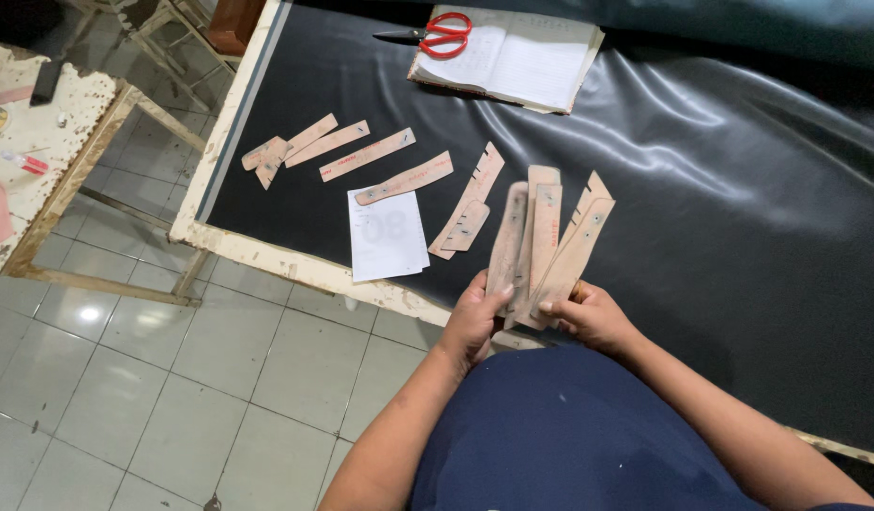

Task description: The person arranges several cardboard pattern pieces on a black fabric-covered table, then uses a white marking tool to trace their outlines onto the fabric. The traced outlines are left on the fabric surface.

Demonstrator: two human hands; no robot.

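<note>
I see a fan of tan cardboard strips (541,246) held upright over the near edge of the table (267,248), just in front of the body. Their long axes run away from me, tilted a little to the right, with the lower ends gathered between the two hands and the upper ends spread apart above the black sheet (721,189).

My left hand (475,317) is closed around the lower left of the bundle, thumb pressed on the front of the leftmost strip. My right hand (593,314) is curled on the lower right side, fingertips (548,307) lying on the face of a strip, so it also grips the fan. Both hands touch the strips at the same end and neither is nearer than the other. Both forearms come up from the bottom of the view and meet at the bundle, elbows out, wrists roughly level.

Beyond the fan, more strips lie flat on the sheet in a loose row (366,156) running to the left, well apart from the hands; the nearest pair (467,210) lies just left of the held ones. A white paper slip (388,237) sits at the table edge to the left of my left hand. At the far side lie an open notebook (522,57) and red scissors (435,34) on its left page.
</note>
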